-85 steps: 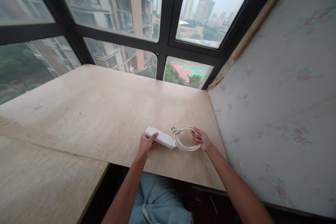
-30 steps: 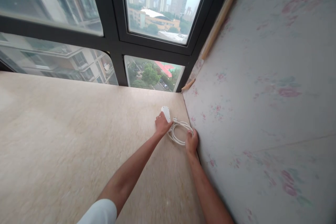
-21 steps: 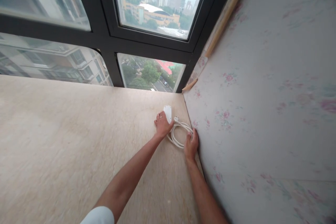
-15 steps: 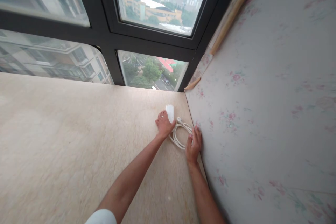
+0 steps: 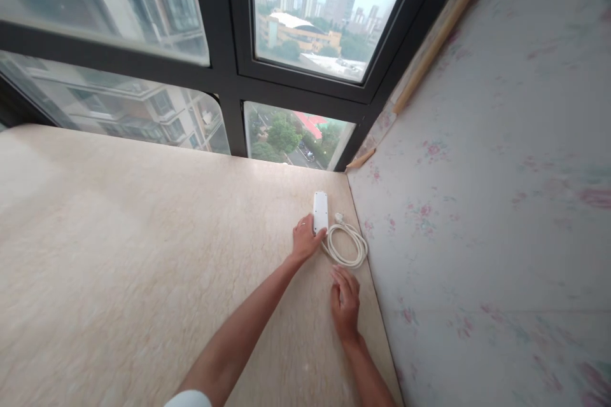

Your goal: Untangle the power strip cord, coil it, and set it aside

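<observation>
A slim white power strip (image 5: 321,208) lies on the stone sill near the window corner, with small dark dots along its upper face. My left hand (image 5: 306,238), a ring on one finger, grips its near end, thumb on the right side and fingers on the left. Beside the strip, its white cord (image 5: 351,262) rests in a round coil close to the papered wall, with the plug (image 5: 339,218) at the coil's far side. Just short of the coil is my right hand (image 5: 345,299), holding nothing, its fingers loosely bent and apart from the thumb.
The pale marbled sill (image 5: 143,254) stretches to the left. Dark window frames (image 5: 229,108) rise behind it. Flowered wallpaper (image 5: 477,216) covers the wall on the right, and a strip of it peels (image 5: 361,159) near the corner.
My right hand has come away from the cord coil and drawn back towards me. My left hand has slid to the strip's near end, uncovering more of it. The view has shifted slightly.
</observation>
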{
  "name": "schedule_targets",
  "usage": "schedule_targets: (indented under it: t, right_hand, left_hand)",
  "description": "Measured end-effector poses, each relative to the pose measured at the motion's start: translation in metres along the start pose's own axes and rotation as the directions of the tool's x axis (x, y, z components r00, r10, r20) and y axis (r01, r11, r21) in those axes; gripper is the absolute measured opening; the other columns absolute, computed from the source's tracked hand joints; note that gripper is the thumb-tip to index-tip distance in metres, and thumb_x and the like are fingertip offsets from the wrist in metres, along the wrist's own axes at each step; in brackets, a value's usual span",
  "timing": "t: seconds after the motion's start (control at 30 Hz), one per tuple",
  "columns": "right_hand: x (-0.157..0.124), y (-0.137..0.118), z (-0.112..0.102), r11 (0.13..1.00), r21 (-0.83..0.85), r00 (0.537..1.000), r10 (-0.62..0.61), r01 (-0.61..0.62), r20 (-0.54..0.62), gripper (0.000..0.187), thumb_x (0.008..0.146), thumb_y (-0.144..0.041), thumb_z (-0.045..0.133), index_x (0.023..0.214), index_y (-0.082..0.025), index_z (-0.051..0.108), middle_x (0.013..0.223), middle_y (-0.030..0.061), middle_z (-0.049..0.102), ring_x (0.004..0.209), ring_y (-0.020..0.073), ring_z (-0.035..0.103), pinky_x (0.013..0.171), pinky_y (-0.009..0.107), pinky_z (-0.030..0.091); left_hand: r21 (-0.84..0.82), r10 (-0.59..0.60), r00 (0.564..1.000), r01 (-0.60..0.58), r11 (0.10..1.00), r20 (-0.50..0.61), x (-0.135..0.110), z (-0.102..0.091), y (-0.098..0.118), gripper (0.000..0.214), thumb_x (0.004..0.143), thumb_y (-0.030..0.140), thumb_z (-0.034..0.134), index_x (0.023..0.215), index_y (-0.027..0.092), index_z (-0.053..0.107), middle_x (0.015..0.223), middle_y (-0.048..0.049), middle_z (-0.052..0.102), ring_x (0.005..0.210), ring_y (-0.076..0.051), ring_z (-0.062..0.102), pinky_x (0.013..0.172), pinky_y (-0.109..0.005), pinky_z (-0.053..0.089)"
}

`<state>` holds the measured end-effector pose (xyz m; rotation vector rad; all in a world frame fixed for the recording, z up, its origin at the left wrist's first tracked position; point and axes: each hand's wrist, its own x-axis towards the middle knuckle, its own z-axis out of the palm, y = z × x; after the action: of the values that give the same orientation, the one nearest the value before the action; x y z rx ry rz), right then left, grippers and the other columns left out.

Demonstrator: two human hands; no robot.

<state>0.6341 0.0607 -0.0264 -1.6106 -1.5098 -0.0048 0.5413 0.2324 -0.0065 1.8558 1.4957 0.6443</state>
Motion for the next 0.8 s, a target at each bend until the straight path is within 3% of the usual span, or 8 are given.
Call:
schedule_targets:
  t: [0.17,0.37,0.53,0.63,0.8]
  right_hand:
    - [-0.041,-0.029,0.001,0.998,0.057,0.982,-0.010,-0.001,0.191,0.037,0.093,-0.017,0.038,0.119,-0.022,0.063,0.117,0.0107,0.065,0.114,0.0220,0.058,0.096,0.044,0.050]
    - [-0.073,-0.045,0.009,0.978,-0.135,0.942,-0.107,0.157,0.319,0.044,0.093,-0.029,0.047,0.137,-0.023,0.050,0.139,0.0113,0.052,0.129,0.0281,0.048,0.105,0.053,0.042]
    - [-0.080,-0.042,0.018,0.932,-0.240,0.920,-0.180,0.272,0.348,0.043,0.094,-0.034,0.046,0.135,-0.022,0.052,0.141,0.0122,0.050,0.132,0.0305,0.045,0.105,0.055,0.039]
    - [-0.079,-0.038,0.020,0.922,-0.255,0.919,-0.197,0.293,0.342,0.042,0.094,-0.034,0.045,0.134,-0.022,0.053,0.140,0.0124,0.052,0.130,0.0302,0.047,0.105,0.054,0.039]
    - [-0.083,-0.033,0.026,0.914,-0.268,0.924,-0.215,0.304,0.315,0.042,0.095,-0.036,0.042,0.132,-0.021,0.055,0.137,0.0134,0.054,0.128,0.0295,0.049,0.104,0.053,0.039]
  left_hand:
    - [-0.124,0.061,0.997,-0.065,0.990,-0.039,-0.064,-0.023,-0.036,0.047,0.083,0.027,0.053,0.129,0.016,0.051,0.132,-0.0122,0.057,0.125,-0.022,0.049,0.108,-0.040,0.034]
    - [-0.204,0.107,0.980,-0.141,0.969,-0.167,-0.148,-0.054,-0.069,0.037,0.082,0.020,0.049,0.117,0.016,0.057,0.120,-0.0115,0.062,0.116,-0.022,0.056,0.103,-0.045,0.041]
    - [-0.283,0.140,0.943,-0.229,0.931,-0.302,-0.199,-0.099,-0.084,0.026,0.088,0.022,0.039,0.102,0.019,0.061,0.104,-0.0099,0.066,0.093,-0.018,0.065,0.081,-0.034,0.054]
    - [-0.266,0.096,0.930,-0.199,0.943,-0.356,-0.226,-0.123,-0.097,0.024,0.088,0.026,0.041,0.095,0.020,0.063,0.095,-0.0093,0.068,0.084,-0.018,0.066,0.072,-0.032,0.055]
    - [-0.297,0.014,0.915,-0.145,0.944,-0.403,-0.268,-0.137,-0.127,0.021,0.084,0.027,0.045,0.084,0.023,0.065,0.086,-0.0070,0.069,0.079,-0.019,0.067,0.067,-0.031,0.055]
